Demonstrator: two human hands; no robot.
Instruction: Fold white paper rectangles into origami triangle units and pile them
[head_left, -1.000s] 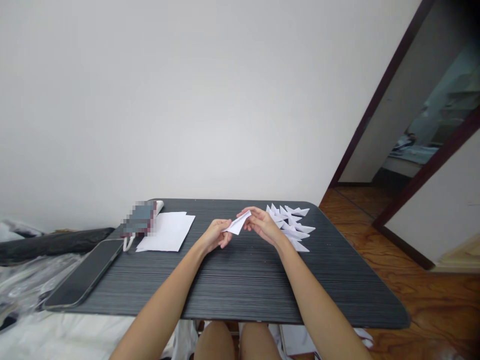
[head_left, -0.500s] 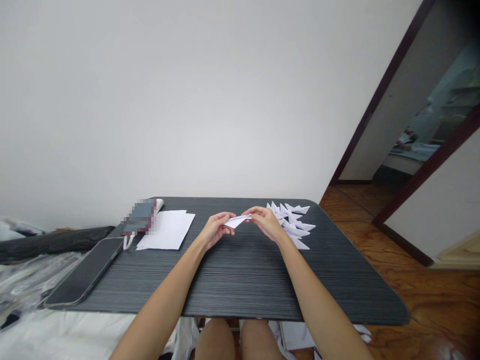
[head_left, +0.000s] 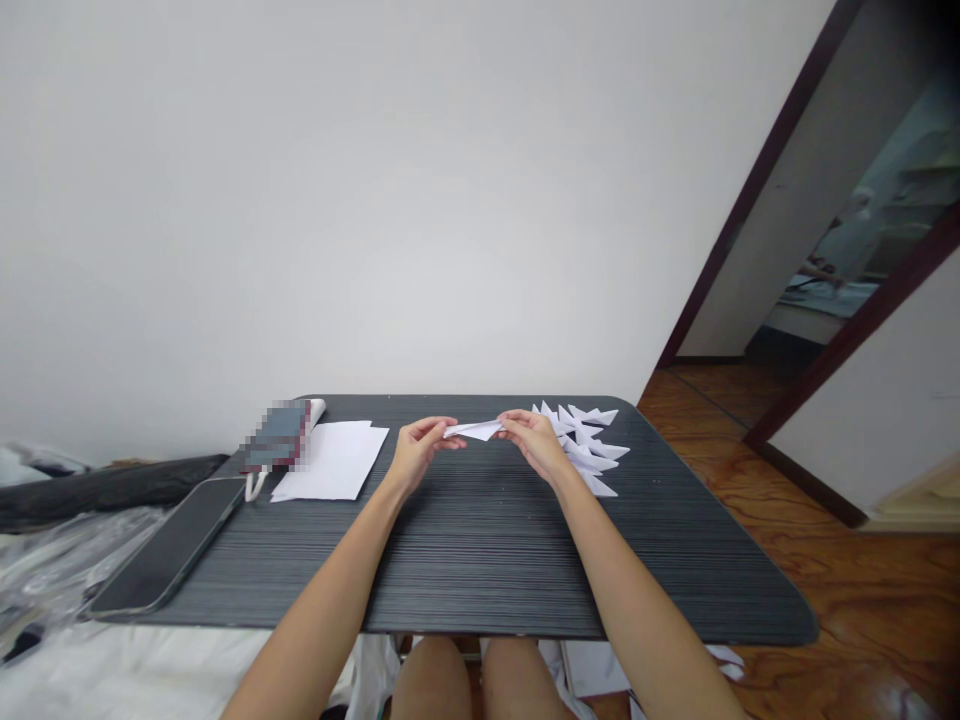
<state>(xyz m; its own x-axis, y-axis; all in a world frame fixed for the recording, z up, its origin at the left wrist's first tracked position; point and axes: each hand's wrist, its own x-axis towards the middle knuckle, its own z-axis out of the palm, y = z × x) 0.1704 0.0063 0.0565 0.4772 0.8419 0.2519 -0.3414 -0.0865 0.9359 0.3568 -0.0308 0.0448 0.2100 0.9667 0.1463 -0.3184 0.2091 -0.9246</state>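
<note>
A small folded white paper piece (head_left: 474,430) is held a little above the dark striped table (head_left: 465,560), near its far middle. My left hand (head_left: 417,450) pinches its left end, fingers closed. My right hand (head_left: 531,440) pinches its right end, fingers closed too. The paper lies nearly flat between the two hands. Just right of my right hand lies a cluster of several folded white paper triangles (head_left: 589,445) on the table.
A sheet of white paper (head_left: 334,460) lies left of my hands, beside a blurred dark object (head_left: 279,436). A dark phone (head_left: 169,548) rests at the table's left edge. A wooden floor (head_left: 855,600) and a doorway (head_left: 847,260) are to the right.
Both hands have moved slightly away from me and spread apart. The folded paper turned from a tilted position to nearly flat and looks stretched longer.
</note>
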